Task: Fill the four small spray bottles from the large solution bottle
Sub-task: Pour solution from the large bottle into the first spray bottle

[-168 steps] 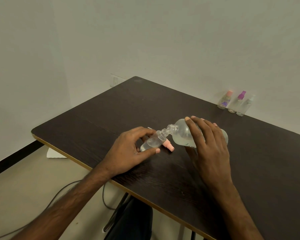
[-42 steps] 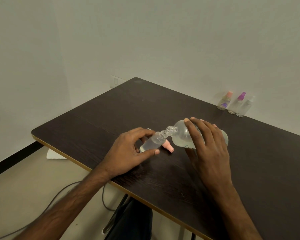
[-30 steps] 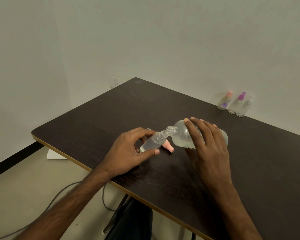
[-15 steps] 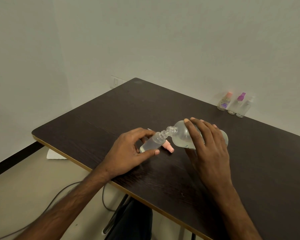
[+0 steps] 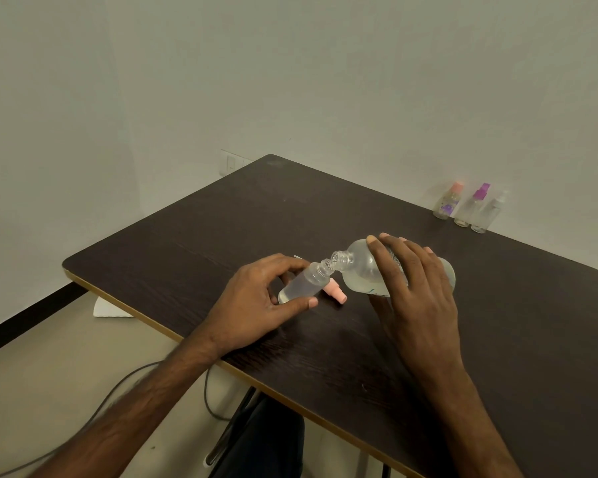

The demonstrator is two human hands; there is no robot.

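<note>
1. Far left, on the pale floor beside the table's corner: a flat white sheet (image 5: pixel 113 309). A grey cable (image 5: pixel 208 398) loops across the floor under the near edge.
2. A white wall socket (image 5: pixel 231 164) sits on the wall just behind the far corner of the dark wooden table (image 5: pixel 221 229).
3. The left hand (image 5: pixel 256 303) rests on the table near its front edge, thumb and fingers curled round the small spray bottle (image 5: pixel 302 285). The bottle is uncapped and held off the surface, tilted with its neck up and to the right. A little clear liquid shows at its lower end.
4. The pink spray cap (image 5: pixel 336 294) lies on its side on the table, just behind and right of the held bottle.
5. The large solution bottle (image 5: pixel 361 272) is tipped nearly flat, with its open mouth against the small bottle's neck. Clear liquid pools along its lower side.
6. The right hand (image 5: pixel 416 282) grips the large bottle from above, fingers wrapped over its body.
7. At the far right edge by the wall, well apart from the hands, three small bottles stand upright in a tight row: pink-capped bottle (image 5: pixel 447 203), purple-capped bottle (image 5: pixel 472 207), white-capped bottle (image 5: pixel 488 214).
</note>
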